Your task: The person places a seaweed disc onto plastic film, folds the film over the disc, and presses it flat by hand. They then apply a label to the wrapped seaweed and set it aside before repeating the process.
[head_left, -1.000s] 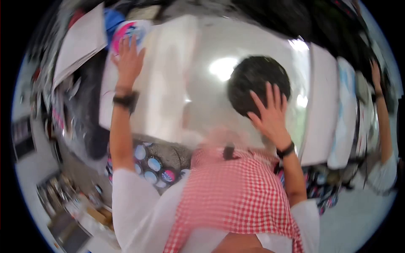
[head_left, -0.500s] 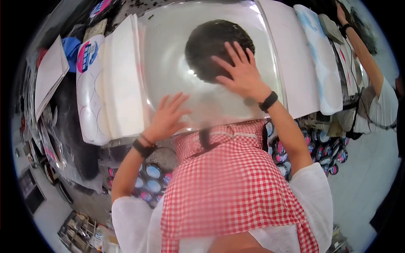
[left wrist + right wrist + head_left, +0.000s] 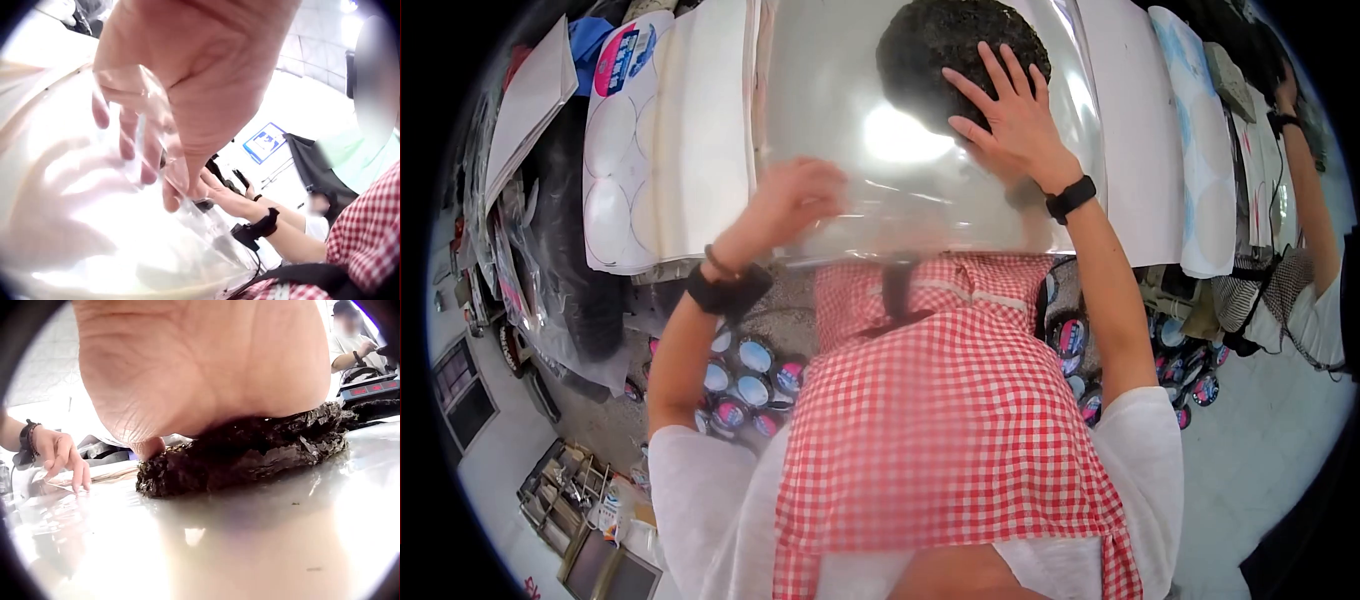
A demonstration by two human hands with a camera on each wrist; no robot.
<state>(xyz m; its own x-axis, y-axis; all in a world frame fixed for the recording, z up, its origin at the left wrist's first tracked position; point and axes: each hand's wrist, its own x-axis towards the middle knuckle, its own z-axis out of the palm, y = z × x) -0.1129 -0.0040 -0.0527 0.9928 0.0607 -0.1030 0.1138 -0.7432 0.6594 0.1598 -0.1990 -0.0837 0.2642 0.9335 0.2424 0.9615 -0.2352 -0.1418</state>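
A dark round cake of dried seaweed (image 3: pixel 920 55) lies on a glossy clear plastic sheet (image 3: pixel 825 110) on the table. My right hand (image 3: pixel 1025 135) rests on it with the fingers spread; the right wrist view shows its crinkled layers (image 3: pixel 244 465) under my palm. Near the sheet's front left edge, my left hand (image 3: pixel 790 200), blurred in the head view, has its fingers curled. In the left wrist view, clear film (image 3: pixel 215 234) passes between the thumb and fingers of that hand, which pinches it.
White paper sheets (image 3: pixel 705 130) and a printed plastic roll (image 3: pixel 615 170) lie on the left. At right are a white sheet (image 3: pixel 1140 150) and a blue-white roll (image 3: pixel 1195 150). Several round labelled packs (image 3: pixel 755 355) sit below the table. Another person's arm (image 3: pixel 1305 180) reaches in at far right.
My left hand came back from the printed roll at far left to the clear sheet's front left, and its fingers have curled. The right hand stays on the seaweed cake.
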